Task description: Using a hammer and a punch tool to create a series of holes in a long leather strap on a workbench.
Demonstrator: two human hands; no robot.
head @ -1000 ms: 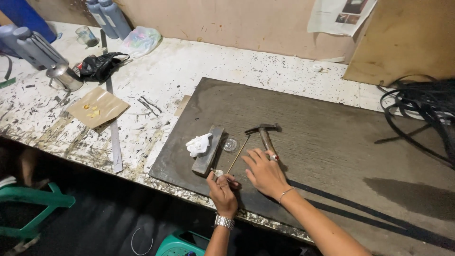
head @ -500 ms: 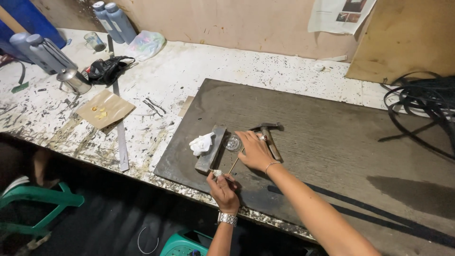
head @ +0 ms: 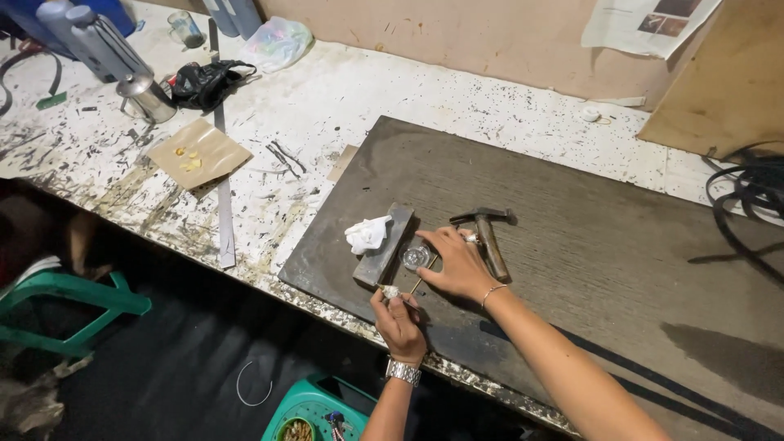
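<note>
The right hand (head: 457, 265) is laid flat on the dark board (head: 588, 245), fingers spread and closed on nothing; its fingertips are now touching the small clear round dish (head: 416, 256). Half a second earlier it was higher, over the hammer (head: 488, 237), and a full second ago lower on the board; it has thus been brought leftward to the dish, which suggests the dish is the item being attended to. The left hand (head: 398, 320), at about 7 o'clock of the right, is pinched shut on a small pale lump (head: 390, 291) held between the fingertips, as in both earlier views. A thin stick (head: 418, 282) is seen lying between the two hands.

The dish is found just beside the grey flat block (head: 382, 245), at its 3 o'clock, and appears transparent and shallow. A crumpled white tissue (head: 367, 233) rests on the block. The hammer lies at 1 o'clock of the right hand. The counter (head: 343, 106) is heavily paint-speckled.
</note>
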